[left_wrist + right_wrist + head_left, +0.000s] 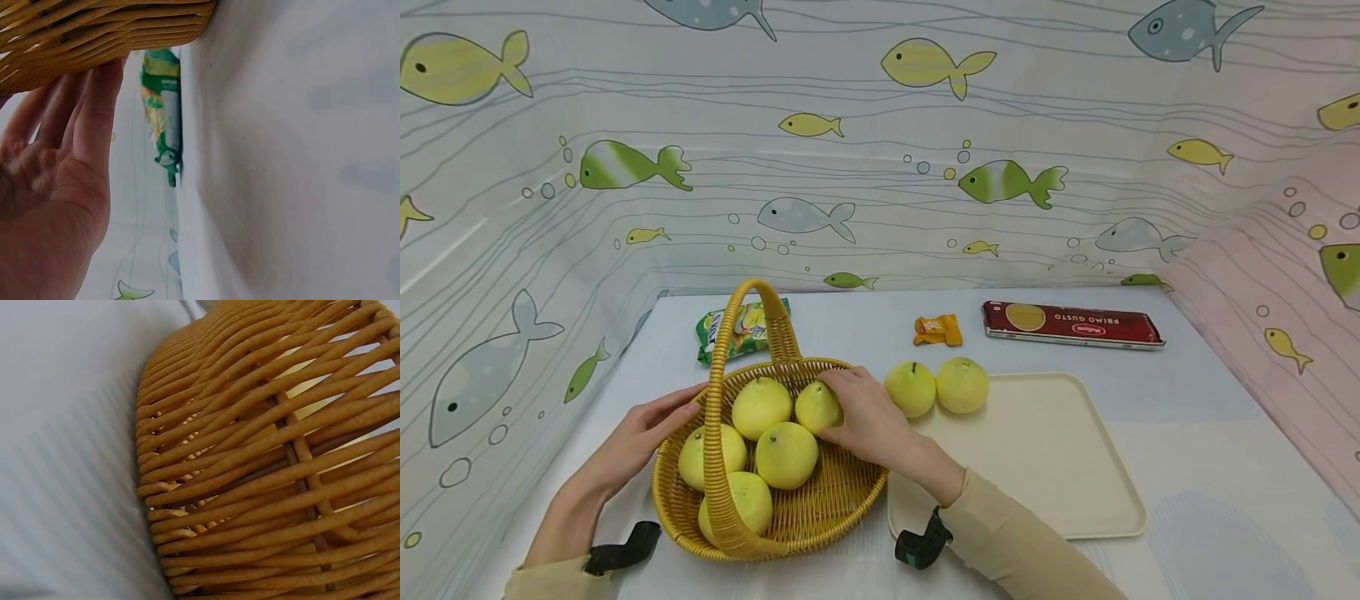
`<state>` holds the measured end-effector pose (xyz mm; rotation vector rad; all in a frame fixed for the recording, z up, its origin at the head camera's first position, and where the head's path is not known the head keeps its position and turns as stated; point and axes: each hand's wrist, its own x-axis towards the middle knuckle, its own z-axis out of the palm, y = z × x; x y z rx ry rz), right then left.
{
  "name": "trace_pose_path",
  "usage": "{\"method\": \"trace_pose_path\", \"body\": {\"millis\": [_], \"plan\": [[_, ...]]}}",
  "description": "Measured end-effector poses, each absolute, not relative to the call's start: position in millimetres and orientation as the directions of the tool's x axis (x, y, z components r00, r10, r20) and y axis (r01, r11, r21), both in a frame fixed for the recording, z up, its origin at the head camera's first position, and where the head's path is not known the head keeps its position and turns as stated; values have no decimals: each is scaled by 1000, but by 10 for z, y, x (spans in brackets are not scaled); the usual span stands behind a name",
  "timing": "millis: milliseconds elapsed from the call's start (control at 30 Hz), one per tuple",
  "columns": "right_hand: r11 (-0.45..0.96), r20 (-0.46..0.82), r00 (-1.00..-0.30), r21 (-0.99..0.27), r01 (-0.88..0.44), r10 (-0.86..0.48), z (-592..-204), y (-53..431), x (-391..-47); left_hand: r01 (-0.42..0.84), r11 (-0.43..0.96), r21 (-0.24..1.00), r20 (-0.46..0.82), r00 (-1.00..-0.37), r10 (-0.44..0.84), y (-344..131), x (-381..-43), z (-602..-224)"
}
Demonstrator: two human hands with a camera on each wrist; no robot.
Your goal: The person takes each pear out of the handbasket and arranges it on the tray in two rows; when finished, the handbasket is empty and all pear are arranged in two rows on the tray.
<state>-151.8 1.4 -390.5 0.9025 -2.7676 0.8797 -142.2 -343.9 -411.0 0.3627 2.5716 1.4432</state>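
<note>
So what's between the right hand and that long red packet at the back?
In the head view, two round yellow-green fruits sit side by side past the right hand, then bare tabletop before the red packet.

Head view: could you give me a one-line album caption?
The right hand grips a yellow fruit inside a wicker basket; the left hand touches the basket's side.

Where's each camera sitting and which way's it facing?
Head: on the head, looking forward and down at the basket, left hand and right hand.
Left wrist: on that wrist, looking along the left hand at the basket and green packet.
Right wrist: on that wrist, facing the basket's woven side; no hand clearly shows.
Head and left wrist share the green packet.
</note>
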Motion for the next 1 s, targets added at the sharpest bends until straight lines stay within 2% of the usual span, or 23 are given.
{"method": "trace_pose_path", "body": {"millis": [467,1000], "plan": [[655,334,-802,-463,-597,-495,-3945,18,-1485,139,498,856,-19,-954,298,-3442,-1421,-4115],[625,385,-809,-514,-588,-445,-3964,39,-1484,151,485,861,-11,-949,316,-3438,-1415,-4105]]}}
